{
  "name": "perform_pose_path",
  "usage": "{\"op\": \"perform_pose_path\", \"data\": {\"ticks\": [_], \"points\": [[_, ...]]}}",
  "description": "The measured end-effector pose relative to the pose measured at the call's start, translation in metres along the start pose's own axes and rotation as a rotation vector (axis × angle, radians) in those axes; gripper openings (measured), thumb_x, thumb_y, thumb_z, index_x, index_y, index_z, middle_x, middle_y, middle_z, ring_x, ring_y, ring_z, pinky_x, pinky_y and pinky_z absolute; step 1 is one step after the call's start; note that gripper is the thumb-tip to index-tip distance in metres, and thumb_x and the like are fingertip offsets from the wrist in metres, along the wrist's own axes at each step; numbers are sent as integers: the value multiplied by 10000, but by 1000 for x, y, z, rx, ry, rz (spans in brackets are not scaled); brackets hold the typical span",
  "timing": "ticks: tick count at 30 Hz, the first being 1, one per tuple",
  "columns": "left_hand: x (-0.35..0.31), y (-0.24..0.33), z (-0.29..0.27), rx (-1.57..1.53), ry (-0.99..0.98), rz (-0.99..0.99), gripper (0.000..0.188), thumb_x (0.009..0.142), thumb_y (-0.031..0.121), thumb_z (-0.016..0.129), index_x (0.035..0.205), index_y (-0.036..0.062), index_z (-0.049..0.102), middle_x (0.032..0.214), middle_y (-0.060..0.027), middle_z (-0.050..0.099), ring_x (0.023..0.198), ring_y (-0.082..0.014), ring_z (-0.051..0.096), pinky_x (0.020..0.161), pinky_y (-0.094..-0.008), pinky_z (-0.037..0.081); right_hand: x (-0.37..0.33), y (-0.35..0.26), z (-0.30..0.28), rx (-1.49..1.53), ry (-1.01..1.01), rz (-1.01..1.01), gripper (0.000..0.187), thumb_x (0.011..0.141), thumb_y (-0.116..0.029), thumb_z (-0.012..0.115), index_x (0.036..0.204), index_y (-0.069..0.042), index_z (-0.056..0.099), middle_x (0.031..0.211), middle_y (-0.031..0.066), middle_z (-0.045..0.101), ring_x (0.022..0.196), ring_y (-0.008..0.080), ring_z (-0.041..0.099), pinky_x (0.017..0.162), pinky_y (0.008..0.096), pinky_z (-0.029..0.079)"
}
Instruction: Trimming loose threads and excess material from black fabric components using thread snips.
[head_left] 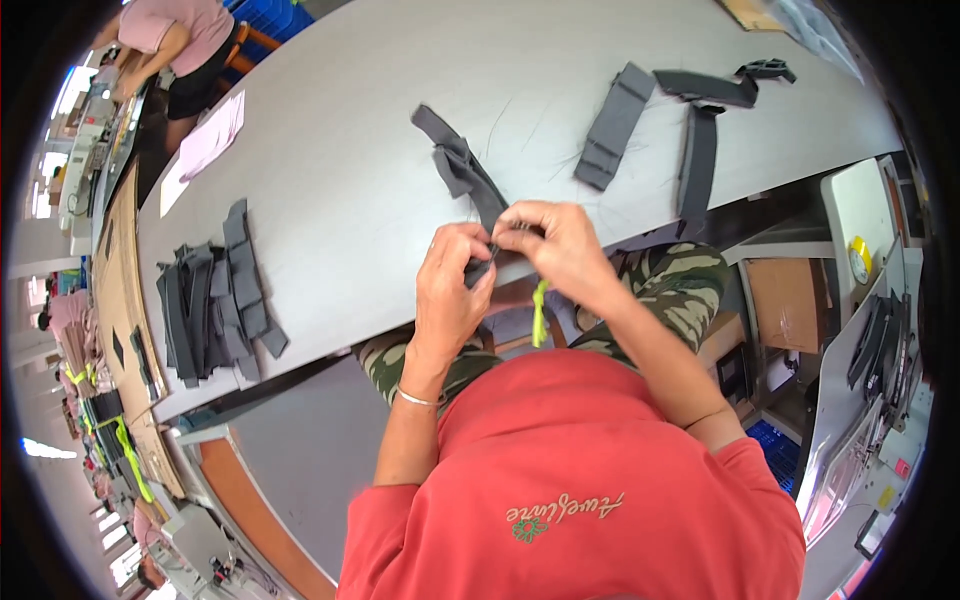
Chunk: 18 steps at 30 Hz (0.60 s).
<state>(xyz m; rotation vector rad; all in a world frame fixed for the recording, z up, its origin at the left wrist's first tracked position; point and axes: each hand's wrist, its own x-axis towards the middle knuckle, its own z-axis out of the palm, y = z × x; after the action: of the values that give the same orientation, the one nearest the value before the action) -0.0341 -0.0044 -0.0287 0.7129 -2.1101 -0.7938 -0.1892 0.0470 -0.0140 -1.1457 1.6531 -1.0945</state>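
A dark grey fabric strip [468,178] lies on the table at the middle, folded over on itself partway along. Its near end is in my left hand [450,295], whose fingers are closed around it at the table's front edge. My right hand [565,250] is pinched closed against the same end, fingertips touching the left ones. Something small and dark shows between the right fingers, too hidden to name. Below that hand hangs a bright yellow-green strip [539,315]; what it is attached to cannot be seen.
Several grey strips are piled on the left [205,310]. At the right lie a wide grey piece [615,125], two narrower strips [697,165] and a crumpled piece [768,70]. Pink paper sheets [212,138] lie far left. A co-worker in pink [175,45] bends over another table.
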Motion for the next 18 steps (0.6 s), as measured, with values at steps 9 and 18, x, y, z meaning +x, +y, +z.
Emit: {"op": "perform_pose_path", "data": {"ticks": [9,18], "points": [[4,-1,15,-181,29,-55,247,649,-98,636,816,32,508,852,-109,537,801,-258,550,730,-318,459,2,11,0,680,-51,133,119,889,-175,625,843,-66,619,675,-89,478,563,29,362,503,218,282],[6,-5,22,-554,-46,-414,92,890,91,602,867,12,563,700,19,503,651,-54,426,595,-210,360,8,20,-5,669,-7,128,141,899,-216,627,849,-85,638,652,-101,465,548,-3,334,472,195,231]]}}
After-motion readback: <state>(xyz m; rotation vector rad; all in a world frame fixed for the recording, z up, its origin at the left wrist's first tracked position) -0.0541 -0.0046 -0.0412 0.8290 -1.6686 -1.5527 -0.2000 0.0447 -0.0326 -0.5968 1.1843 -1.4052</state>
